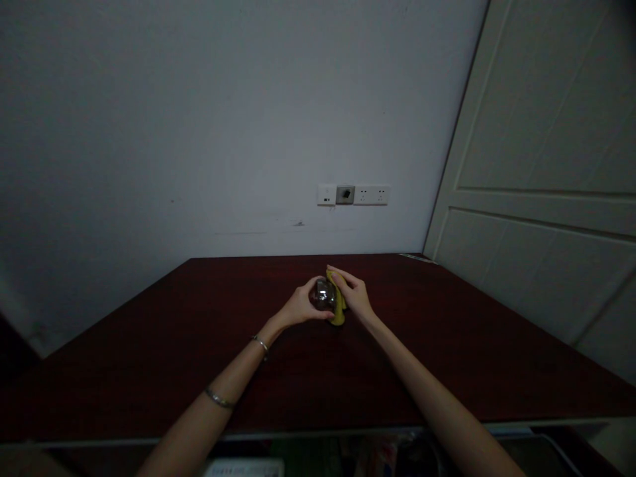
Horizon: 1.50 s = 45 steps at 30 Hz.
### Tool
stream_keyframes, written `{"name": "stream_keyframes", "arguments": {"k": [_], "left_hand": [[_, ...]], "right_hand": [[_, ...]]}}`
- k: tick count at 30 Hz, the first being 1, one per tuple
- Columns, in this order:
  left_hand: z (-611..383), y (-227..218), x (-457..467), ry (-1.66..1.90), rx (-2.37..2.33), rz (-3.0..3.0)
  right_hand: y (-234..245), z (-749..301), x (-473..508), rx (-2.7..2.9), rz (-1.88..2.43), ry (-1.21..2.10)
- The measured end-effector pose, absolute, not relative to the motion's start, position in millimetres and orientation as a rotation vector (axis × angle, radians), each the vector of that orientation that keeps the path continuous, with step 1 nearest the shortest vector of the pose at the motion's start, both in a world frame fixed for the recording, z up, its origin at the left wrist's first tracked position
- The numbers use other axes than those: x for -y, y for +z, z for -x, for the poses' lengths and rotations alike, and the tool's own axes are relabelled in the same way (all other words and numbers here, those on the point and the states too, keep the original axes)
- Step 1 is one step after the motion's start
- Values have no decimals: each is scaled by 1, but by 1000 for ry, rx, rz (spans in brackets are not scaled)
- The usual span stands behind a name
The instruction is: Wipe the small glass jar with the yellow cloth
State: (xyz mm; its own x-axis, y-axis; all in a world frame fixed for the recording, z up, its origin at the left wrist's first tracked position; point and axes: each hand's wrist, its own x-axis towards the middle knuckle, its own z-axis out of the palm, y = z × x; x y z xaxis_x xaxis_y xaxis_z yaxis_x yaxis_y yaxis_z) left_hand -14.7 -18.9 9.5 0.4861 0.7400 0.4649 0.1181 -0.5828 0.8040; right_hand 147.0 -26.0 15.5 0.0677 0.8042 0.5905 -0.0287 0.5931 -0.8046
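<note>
Above the middle of the dark red tabletop (199,344), my left hand (297,307) curls its thumb and fingers round a small shiny, rounded glass (322,295). The glass looks see-through and dark, with a bright reflection; its exact shape is partly covered by my hands. On its right side my right hand (358,298) grips a yellow cloth (338,313) and presses it against the glass. The lower part of the cloth hangs below my fingers. Two bracelets circle my left forearm.
A pale wall with a row of sockets (371,195) stands behind the table. To the right is a white panelled door (541,146). Below the table's front edge, an open space holds a white box (243,468) and other items too dark to name.
</note>
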Motion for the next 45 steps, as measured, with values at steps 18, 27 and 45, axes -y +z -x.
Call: {"name": "stream_keyframes", "arguments": {"k": [18, 27, 45], "left_hand": [[21, 10, 16, 1060, -779, -2217], [27, 7, 11, 1042, -831, -2335], [24, 6, 12, 1047, -1045, -2442]], "right_hand": [[14, -140, 25, 1349, 776, 714], [14, -133, 46, 1740, 639, 371], [19, -135, 41, 1897, 614, 270]]}}
